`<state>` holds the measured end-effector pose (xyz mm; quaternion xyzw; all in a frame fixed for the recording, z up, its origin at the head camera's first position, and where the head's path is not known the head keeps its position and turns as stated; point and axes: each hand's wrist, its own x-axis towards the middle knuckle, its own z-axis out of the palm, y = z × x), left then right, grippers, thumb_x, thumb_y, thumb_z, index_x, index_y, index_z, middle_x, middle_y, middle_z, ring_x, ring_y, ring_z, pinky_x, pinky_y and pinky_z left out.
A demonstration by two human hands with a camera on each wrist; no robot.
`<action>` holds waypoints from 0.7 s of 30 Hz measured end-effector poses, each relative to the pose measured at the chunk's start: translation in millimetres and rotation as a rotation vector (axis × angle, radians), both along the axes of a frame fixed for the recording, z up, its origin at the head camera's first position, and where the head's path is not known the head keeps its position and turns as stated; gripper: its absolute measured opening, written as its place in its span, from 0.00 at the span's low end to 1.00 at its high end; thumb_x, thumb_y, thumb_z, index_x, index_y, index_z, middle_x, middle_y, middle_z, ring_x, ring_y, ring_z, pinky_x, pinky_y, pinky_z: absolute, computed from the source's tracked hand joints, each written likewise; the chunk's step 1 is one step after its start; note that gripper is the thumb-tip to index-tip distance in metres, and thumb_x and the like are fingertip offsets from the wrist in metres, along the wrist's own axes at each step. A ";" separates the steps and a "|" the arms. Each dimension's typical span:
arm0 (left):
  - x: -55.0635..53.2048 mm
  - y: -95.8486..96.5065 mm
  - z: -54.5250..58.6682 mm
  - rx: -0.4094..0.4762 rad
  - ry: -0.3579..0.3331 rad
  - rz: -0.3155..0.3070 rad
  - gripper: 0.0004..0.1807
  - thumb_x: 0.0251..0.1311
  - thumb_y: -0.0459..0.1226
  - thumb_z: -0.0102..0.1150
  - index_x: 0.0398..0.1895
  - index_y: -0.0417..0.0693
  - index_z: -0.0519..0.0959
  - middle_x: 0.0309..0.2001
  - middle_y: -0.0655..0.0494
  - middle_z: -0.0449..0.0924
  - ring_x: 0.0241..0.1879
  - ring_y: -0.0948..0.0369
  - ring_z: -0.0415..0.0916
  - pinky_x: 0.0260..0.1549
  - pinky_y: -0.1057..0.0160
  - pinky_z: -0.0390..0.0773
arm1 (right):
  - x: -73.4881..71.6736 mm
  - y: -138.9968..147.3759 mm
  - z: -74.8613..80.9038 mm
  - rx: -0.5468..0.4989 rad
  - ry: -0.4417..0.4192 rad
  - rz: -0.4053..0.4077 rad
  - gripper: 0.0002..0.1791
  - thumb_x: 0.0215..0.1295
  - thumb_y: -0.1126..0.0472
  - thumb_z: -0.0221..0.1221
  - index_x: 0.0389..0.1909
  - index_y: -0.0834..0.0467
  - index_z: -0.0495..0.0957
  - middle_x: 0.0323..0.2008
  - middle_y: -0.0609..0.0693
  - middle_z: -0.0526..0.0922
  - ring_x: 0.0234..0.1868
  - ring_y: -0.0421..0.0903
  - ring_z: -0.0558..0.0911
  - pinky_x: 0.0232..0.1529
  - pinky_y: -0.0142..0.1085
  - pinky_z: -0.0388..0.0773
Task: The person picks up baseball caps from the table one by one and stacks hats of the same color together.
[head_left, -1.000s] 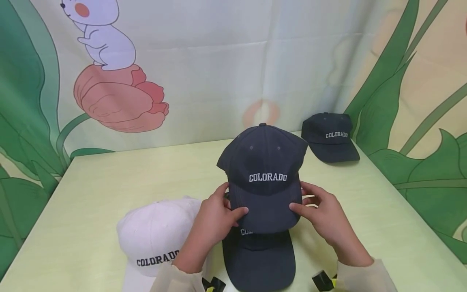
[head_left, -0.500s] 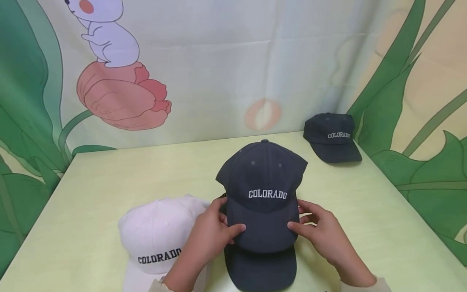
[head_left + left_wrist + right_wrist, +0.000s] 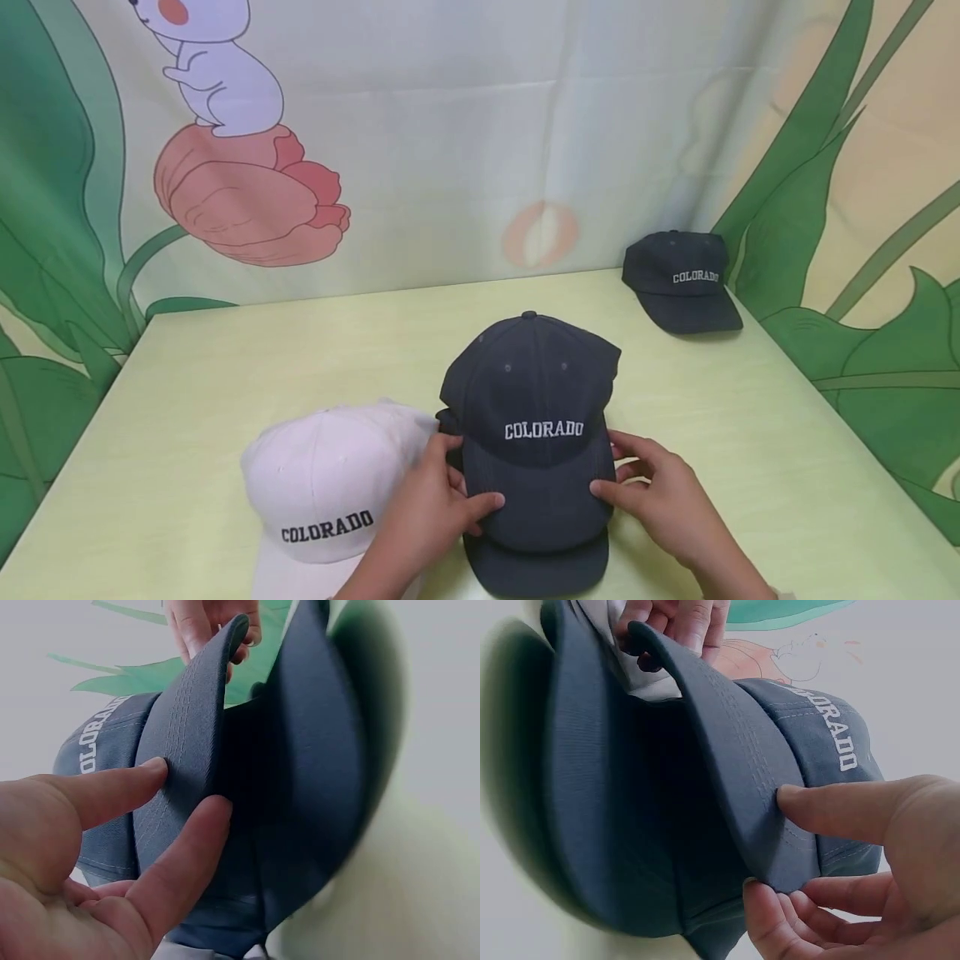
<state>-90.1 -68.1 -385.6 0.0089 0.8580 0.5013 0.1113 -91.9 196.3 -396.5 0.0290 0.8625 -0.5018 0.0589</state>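
A navy cap [image 3: 540, 400] with white COLORADO lettering sits over another navy cap [image 3: 540, 571], whose brim sticks out below it. My left hand [image 3: 442, 500] pinches the left edge of the upper brim, thumb on top and fingers beneath. On the opposite edge my right hand [image 3: 660, 492] pinches the brim the same way. Both wrist views show a gap between the upper brim [image 3: 180, 727] and the lower brim [image 3: 577, 765]. Most of the lower cap's crown is hidden. Left of the stack lies a white cap [image 3: 322, 483] with black COLORADO lettering, partly behind my left hand.
A third navy cap [image 3: 681, 283] rests at the table's back right corner. The pale yellow-green table [image 3: 315, 350] meets a printed curtain [image 3: 420, 167] along its back and sides.
Both hands have lowered the upper navy cap toward me, down over the lower one. Less of the lower cap shows now, and its lettering has become covered.
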 end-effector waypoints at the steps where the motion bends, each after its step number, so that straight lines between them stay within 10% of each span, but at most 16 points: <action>1: 0.9 -0.2 -1.2 0.004 -0.007 -0.003 0.47 0.46 0.40 0.75 0.65 0.37 0.58 0.28 0.51 0.72 0.16 0.61 0.80 0.22 0.62 0.75 | 1.1 0.0 -0.6 0.001 -0.008 -0.003 0.36 0.52 0.56 0.72 0.64 0.55 0.72 0.50 0.54 0.78 0.41 0.44 0.81 0.36 0.32 0.78; 21: 14.8 -6.7 -20.1 0.008 -0.121 -0.047 0.48 0.46 0.42 0.75 0.65 0.35 0.56 0.29 0.51 0.73 0.17 0.59 0.80 0.25 0.64 0.73 | 12.7 -1.6 -13.4 0.033 -0.084 0.026 0.37 0.48 0.54 0.74 0.61 0.56 0.75 0.46 0.49 0.80 0.38 0.42 0.80 0.34 0.32 0.75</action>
